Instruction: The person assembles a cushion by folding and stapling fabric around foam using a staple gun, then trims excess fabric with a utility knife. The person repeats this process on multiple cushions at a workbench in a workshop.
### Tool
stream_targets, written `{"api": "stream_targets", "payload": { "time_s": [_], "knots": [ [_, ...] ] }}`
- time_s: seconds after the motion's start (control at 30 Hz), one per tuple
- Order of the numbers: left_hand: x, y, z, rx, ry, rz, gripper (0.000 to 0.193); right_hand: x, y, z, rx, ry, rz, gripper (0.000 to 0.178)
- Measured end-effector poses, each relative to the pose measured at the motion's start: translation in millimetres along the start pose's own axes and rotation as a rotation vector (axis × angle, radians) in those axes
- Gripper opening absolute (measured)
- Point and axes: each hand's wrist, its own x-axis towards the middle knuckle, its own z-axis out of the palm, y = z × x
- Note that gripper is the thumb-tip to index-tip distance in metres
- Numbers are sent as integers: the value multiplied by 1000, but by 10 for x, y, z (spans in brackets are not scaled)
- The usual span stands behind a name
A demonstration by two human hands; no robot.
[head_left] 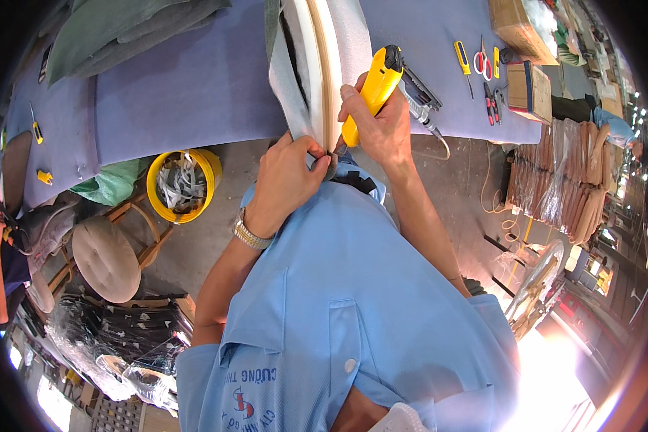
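A long upholstered piece (305, 79) with pale grey fabric and a bare wooden strip runs from the table toward my body. My left hand (289, 171) is closed at its near end, thumb and fingers pinching the fabric edge. A yellow utility knife (371, 97) with a black end is gripped in my right hand (385, 128). Its lower tip is down beside the wooden strip, close to my left fingertips; the blade is hard to make out. Just beyond my right hand lies a grey air staple gun (419, 101) with a hose.
On the blue-covered table (187, 86) lie grey fabric (122, 39), a yellow screwdriver (462, 57), red-handled scissors (483, 65), pliers (492, 104) and cardboard boxes (529, 90). A yellow bucket (214, 180) of scraps and a cushioned stool (106, 259) stand at left. Other people work at both sides.
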Motion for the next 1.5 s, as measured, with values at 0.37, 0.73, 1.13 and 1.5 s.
{"api": "stream_targets", "payload": {
  "time_s": [0.37,0.73,1.13,1.5],
  "knots": [
    [117,-272,18,-283,-131,-84,17,13,130,17,-92,-20,46,20],
    [136,-288,-13,-309,-158,-86,19,-58,181,142,-205,17,19,37],
    [181,-232,-65,-298,-243,-169,17,-131,202,269,-269,148,-6,29],
    [185,-224,-38,-333,-213,-125,16,-91,270,303,-227,202,-21,20]
  ]
}}
